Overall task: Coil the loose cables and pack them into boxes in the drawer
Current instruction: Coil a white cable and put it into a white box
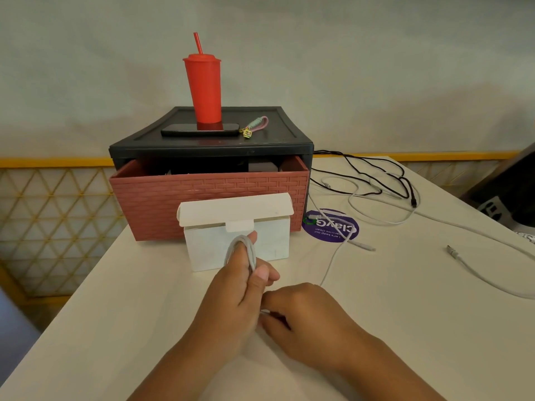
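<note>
White cable [242, 251] is wound in loops round the fingers of the left hand [231, 299], and the thumb presses the loops down. The right hand [307, 316] sits just beside it, fingers curled and pinched together; it seems to pinch the end of the same cable, but that spot is small and dark.

Just past the hands stands a white box [275, 238] with its lid [234, 211] flipped up. The box touches the front of the red drawer [162, 198] (it has a brick pattern), which is pulled out a little from a black cabinet [211, 147]. On top of the cabinet stand a red cup [204, 88] with a straw, a dark phone [185, 131] and a small keychain [256, 126].

To the right of the drawer, black cables [376, 173] and more loose white cables [385, 222] lie tangled on the pale worktop [115, 314]. One white cable crosses a round purple sticker [321, 231].
</note>
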`<state>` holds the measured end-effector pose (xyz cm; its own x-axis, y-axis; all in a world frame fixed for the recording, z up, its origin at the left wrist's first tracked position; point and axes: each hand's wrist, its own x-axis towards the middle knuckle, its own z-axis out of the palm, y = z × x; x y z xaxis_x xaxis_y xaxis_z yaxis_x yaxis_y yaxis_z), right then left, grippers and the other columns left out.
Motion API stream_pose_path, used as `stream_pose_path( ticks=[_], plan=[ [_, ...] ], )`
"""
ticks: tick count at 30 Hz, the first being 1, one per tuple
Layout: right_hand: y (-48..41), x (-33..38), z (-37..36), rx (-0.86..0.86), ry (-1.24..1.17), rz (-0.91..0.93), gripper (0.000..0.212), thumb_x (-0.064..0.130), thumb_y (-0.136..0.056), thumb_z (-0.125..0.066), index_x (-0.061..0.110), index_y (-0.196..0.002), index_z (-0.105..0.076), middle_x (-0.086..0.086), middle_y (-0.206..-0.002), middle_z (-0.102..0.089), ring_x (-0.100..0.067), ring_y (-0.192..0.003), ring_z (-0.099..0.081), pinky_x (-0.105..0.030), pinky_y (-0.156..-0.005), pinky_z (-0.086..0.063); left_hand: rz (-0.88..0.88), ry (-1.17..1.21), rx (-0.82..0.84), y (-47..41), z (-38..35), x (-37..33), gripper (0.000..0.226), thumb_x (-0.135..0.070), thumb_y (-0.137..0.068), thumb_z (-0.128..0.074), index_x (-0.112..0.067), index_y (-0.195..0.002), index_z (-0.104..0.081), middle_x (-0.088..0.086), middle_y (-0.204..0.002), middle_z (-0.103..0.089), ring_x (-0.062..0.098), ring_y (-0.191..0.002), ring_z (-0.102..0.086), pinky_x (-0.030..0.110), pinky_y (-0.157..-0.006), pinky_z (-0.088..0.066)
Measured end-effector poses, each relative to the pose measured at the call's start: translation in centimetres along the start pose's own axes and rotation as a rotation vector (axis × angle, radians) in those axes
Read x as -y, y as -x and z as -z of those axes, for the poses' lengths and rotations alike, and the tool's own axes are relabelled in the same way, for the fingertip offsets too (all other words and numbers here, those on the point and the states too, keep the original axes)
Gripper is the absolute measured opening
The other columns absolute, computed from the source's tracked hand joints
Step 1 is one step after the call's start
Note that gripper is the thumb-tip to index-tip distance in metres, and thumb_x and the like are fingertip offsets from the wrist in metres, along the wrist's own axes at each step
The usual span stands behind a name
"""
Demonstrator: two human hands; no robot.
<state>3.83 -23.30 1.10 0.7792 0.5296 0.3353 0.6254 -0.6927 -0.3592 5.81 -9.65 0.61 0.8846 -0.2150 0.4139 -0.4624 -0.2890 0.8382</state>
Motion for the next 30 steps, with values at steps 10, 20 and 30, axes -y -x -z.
stream_pose_path(
  ticks=[10, 20, 30],
  plan=[
    [0.3, -0.3, 0.9, -0.250, -0.142, 0.022, 0.021, 0.042, -0.077, -0.061, 0.024, -0.065, -0.065, 0.012, -0.063, -0.065, -0.004, -0.055, -0.054, -0.022, -0.052, -0.045, 0.266, 0.113, 0.334, 0.3, 1.0, -1.5, 0.065, -0.067, -0.084, -0.024, -0.014, -0.074, -0.060, -0.009, -0.049, -0.050, 0.006, -0.052, -0.048, 0.018, -0.053, -0.039],
    [0.4, -1.2, 0.8, -0.482, -0.217, -0.029, 0.010, 0.028, -0.074, -0.055, 0.021, -0.067, -0.053, 0.004, -0.059, -0.053, -0.010, -0.049, -0.044, -0.011, -0.047, -0.031, 0.321, 0.376, 0.544, 0.1, 1.5, -2.5, 0.026, -0.055, -0.062, -0.059, -0.029, -0.059, -0.060, -0.012, -0.045, -0.029, 0.005, -0.039, -0.026, 0.019, -0.047, -0.039],
    [0.5, -1.5, 1.4, -0.552, -0.292, -0.038, 0.043, 0.059, -0.088, -0.042, 0.022, -0.067, -0.050, 0.013, -0.050, -0.050, -0.004, -0.046, -0.044, -0.011, -0.048, -0.032, 0.313, 0.426, 0.587, 0.2, 1.2, -2.5, 0.029, -0.048, -0.064, -0.061, -0.019, -0.071, -0.065, -0.012, -0.041, -0.036, 0.002, -0.035, -0.031, 0.019, -0.044, -0.039]
  ],
)
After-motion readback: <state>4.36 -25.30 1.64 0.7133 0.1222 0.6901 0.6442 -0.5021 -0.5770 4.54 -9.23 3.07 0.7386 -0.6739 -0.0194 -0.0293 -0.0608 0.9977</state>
